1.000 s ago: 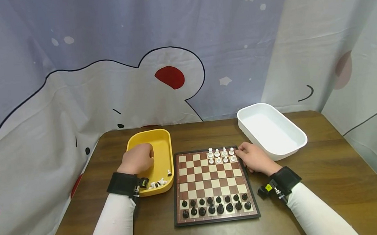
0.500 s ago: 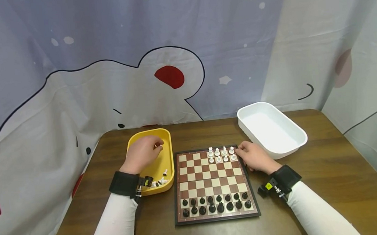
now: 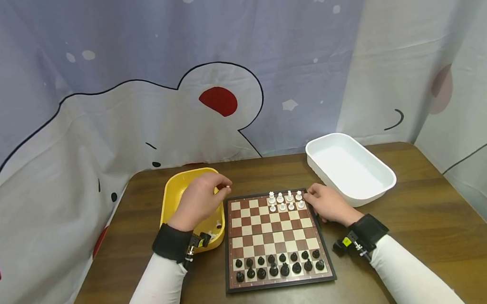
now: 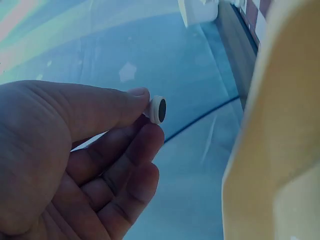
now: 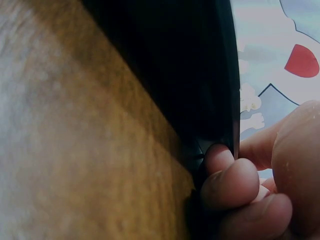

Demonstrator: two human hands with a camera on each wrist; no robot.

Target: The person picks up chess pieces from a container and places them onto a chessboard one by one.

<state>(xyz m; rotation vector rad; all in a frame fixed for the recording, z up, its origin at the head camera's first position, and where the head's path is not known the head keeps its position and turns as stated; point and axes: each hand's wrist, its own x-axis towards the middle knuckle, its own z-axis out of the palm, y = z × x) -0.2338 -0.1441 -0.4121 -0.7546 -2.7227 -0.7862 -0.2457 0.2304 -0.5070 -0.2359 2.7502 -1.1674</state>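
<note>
White piece (image 4: 157,109), light, stiff, small; left hand (image 3: 198,200) pinched it near base. Right hand (image 3: 328,205) curled, gripping board (image 3: 276,237) edge.

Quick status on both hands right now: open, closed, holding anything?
Left hand: pinches a white chess piece between thumb and fingers, above the yellow tray.
Right hand: fingers curled against the edge of the chessboard, steadying it.

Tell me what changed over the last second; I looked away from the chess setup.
The left hand lifted out of the yellow tray and moved right toward the chessboard, now pinching a white chess piece by its base. The right hand stayed holding the board's right edge; pieces on the board and the white tray did not move.
</note>
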